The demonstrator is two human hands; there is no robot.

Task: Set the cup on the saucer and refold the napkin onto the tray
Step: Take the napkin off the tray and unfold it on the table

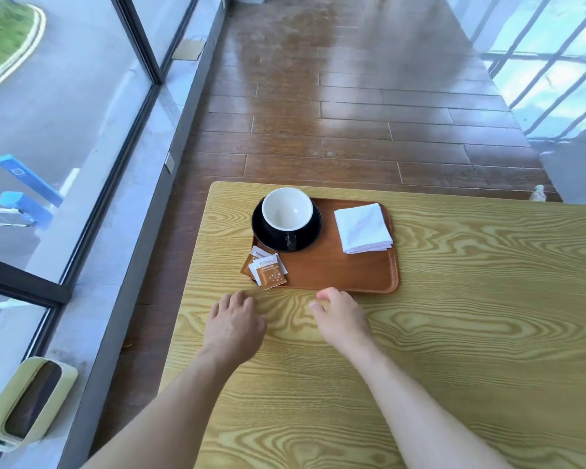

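A cup [287, 208], white inside and black outside, stands on a black saucer [310, 231] at the left end of a brown wooden tray [339, 269]. Its handle points toward me. A folded white napkin [362, 227] lies on the tray's right part. My left hand [236, 324] hovers over the table just in front of the tray's near left corner, fingers loosely curled and holding nothing. My right hand [340, 314] is close to the tray's near edge, fingers loosely curled and empty.
Several orange and white sugar packets [266, 269] lie at the tray's near left corner, partly over its rim. The tray sits on a light wood-grain table [454, 333]. Glass windows run along the left, wooden floor lies beyond, and a pale green bin [27, 401] stands low left.
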